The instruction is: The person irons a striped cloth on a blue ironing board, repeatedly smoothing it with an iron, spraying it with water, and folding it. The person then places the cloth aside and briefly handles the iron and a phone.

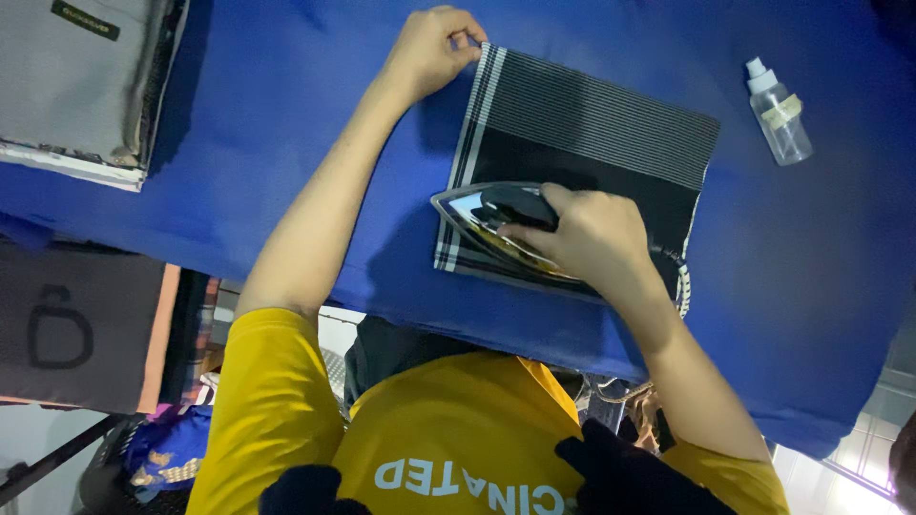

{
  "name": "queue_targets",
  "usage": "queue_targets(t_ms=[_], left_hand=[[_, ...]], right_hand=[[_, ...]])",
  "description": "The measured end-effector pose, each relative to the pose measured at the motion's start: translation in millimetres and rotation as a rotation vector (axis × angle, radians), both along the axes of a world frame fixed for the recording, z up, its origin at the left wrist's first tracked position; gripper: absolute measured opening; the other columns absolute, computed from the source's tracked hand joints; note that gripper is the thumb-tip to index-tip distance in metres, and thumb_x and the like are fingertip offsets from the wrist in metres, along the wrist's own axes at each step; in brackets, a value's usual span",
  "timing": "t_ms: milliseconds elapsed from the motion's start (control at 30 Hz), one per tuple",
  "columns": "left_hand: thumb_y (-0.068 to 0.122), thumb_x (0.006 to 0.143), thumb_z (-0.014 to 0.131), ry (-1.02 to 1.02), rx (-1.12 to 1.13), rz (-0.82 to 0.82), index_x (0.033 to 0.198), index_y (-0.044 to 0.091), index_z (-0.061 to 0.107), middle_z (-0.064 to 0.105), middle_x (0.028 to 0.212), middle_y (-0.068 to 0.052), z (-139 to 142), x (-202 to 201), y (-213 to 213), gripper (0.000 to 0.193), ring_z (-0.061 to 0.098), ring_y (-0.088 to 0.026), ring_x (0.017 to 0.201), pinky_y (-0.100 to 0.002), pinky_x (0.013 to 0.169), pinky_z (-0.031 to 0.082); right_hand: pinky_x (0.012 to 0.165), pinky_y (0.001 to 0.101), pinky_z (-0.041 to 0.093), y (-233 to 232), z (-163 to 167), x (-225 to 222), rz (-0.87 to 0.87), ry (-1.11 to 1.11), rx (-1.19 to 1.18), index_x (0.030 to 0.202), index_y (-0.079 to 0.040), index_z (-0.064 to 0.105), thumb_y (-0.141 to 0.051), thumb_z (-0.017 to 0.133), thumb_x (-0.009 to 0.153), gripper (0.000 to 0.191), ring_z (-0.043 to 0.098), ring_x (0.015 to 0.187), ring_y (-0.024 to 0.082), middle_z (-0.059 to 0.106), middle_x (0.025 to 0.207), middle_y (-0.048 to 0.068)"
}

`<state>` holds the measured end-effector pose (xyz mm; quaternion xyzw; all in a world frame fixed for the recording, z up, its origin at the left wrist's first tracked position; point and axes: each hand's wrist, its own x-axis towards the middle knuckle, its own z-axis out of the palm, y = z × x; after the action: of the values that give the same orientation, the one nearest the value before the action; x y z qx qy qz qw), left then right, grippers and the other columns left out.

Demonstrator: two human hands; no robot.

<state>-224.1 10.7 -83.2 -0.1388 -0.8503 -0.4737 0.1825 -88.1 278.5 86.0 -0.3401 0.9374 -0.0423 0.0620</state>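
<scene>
A folded black cloth (611, 129) with grey and white stripes lies on the blue ironing surface (286, 114). My right hand (592, 234) grips the black handle of a shiny metal iron (487, 215), which rests on the near left part of the cloth with its tip pointing left. My left hand (429, 48) pinches the cloth's far left corner, holding it down. Both arms reach out from yellow sleeves.
A small clear spray bottle (780, 113) lies on the blue surface at the far right. A stack of grey folded fabric (81, 76) sits at the upper left. Dark cloth and clutter (76, 324) hang below the table's near edge at left.
</scene>
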Motion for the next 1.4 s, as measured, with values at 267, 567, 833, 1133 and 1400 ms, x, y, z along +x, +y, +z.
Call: queue_targets(t_ms=[267, 567, 833, 1133, 1400], left_hand=[[0.013, 0.088, 0.083, -0.028, 0.044, -0.012, 0.103, 0.008, 0.079, 0.070, 0.080, -0.007, -4.9, 0.9, -0.1, 0.016, 0.066, -0.019, 0.068, -0.033, 0.061, 0.052], [0.013, 0.087, 0.084, 0.107, 0.027, 0.017, 0.103, 0.007, 0.078, 0.070, 0.081, -0.007, -2.0, 5.6, 1.5, 0.018, 0.067, -0.019, 0.071, -0.032, 0.064, 0.053], [0.013, 0.088, 0.082, 0.084, 0.001, -0.006, 0.102, 0.008, 0.078, 0.068, 0.082, -0.010, 3.9, 4.3, 0.0, 0.016, 0.066, -0.026, 0.071, -0.037, 0.064, 0.051], [0.014, 0.088, 0.082, -0.015, 0.008, 0.014, 0.103, 0.010, 0.079, 0.068, 0.085, -0.009, 1.5, 0.9, 0.2, 0.016, 0.066, -0.024, 0.072, -0.036, 0.065, 0.052], [0.008, 0.087, 0.083, 0.052, 0.014, 0.025, 0.104, 0.007, 0.077, 0.068, 0.085, -0.011, -5.6, 8.5, 2.1, 0.018, 0.067, -0.025, 0.074, -0.036, 0.067, 0.053]], right_hand=[[0.057, 0.0413, 0.056, 6.4, -3.1, 38.2, 0.077, -0.146, -0.038, 0.086, -0.008, 0.072, -0.065, 0.075, 0.078, 0.058, 0.071, 0.058, 0.029, 0.070, 0.065, 0.012], [0.056, 0.0400, 0.052, 29.1, 3.6, 86.0, 0.141, -0.151, -0.081, 0.075, -0.008, 0.069, -0.064, 0.079, 0.070, 0.057, 0.068, 0.055, 0.025, 0.068, 0.060, 0.008], [0.050, 0.0374, 0.053, 60.0, 34.9, 34.1, -0.236, -0.132, -0.210, 0.092, -0.008, 0.076, -0.057, 0.081, 0.072, 0.053, 0.069, 0.053, 0.022, 0.072, 0.066, 0.009], [0.054, 0.0419, 0.053, 15.2, -19.1, -72.7, -0.125, 0.398, -0.101, 0.089, -0.005, 0.072, -0.066, 0.081, 0.086, 0.061, 0.068, 0.055, 0.033, 0.068, 0.063, 0.014], [0.055, 0.0408, 0.051, 22.8, -33.6, -86.0, -0.159, 0.486, -0.218, 0.078, -0.006, 0.062, -0.061, 0.085, 0.087, 0.061, 0.065, 0.057, 0.032, 0.064, 0.063, 0.011]])
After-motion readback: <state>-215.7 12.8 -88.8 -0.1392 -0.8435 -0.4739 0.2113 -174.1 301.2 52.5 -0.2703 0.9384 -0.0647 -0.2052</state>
